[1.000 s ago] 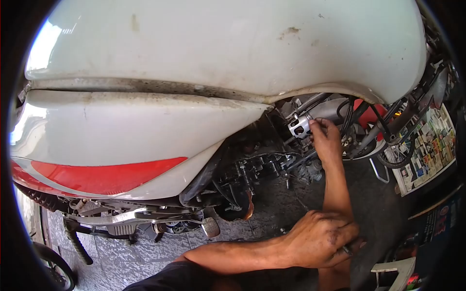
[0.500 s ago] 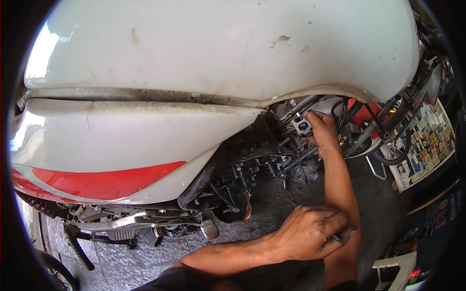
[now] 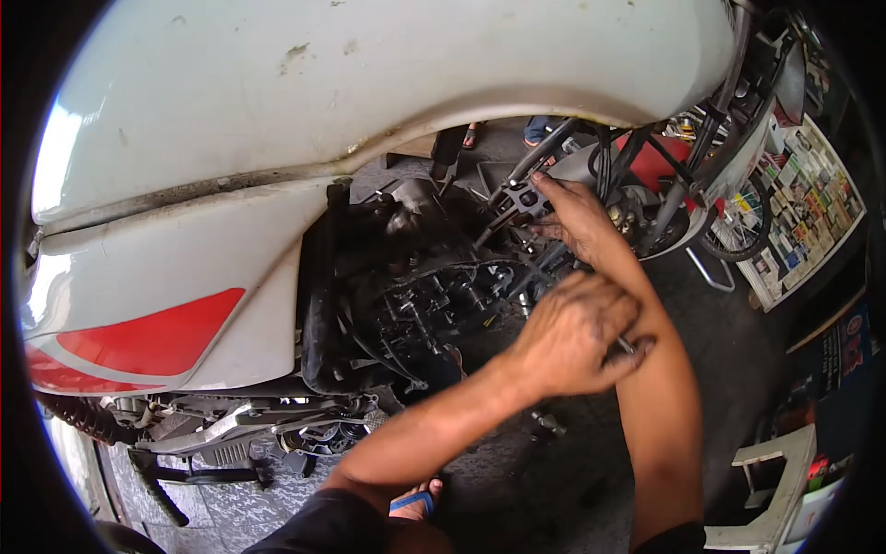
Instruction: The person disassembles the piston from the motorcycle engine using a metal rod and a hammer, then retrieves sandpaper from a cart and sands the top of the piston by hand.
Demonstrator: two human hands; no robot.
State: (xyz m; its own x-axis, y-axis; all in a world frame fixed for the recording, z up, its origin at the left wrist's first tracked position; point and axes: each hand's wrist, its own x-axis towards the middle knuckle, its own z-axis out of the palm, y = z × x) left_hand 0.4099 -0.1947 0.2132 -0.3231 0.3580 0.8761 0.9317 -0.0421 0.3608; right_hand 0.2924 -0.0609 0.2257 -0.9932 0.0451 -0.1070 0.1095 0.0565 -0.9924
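Observation:
My right hand [image 3: 577,217] reaches forward among the frame tubes, thumb and fingers closed on a grey metal bracket [image 3: 523,198] with holes in it. The bracket lies against or very near a frame tube; I cannot tell if it touches. My left hand [image 3: 583,334] hovers above the right forearm, slightly blurred, fingers curled. A small metal rod, perhaps a bolt [image 3: 628,345], sticks out between its thumb and fingers; most of it is hidden. Below and left of the hands is the motorcycle's dark engine bay [image 3: 452,300], with studs and cables showing.
The white tank [image 3: 397,65] and the white side panel with a red stripe [image 3: 148,332] fill the left and top. A picture-covered board [image 3: 808,217] and a small wheel stand at right. A pale stool [image 3: 784,480] is at lower right. My sandalled foot [image 3: 420,499] rests below.
The view has shifted, showing more of the engine bay and the floor beyond. My left hand has moved up, closer to my right hand. The bracket now sits tilted by the frame tube.

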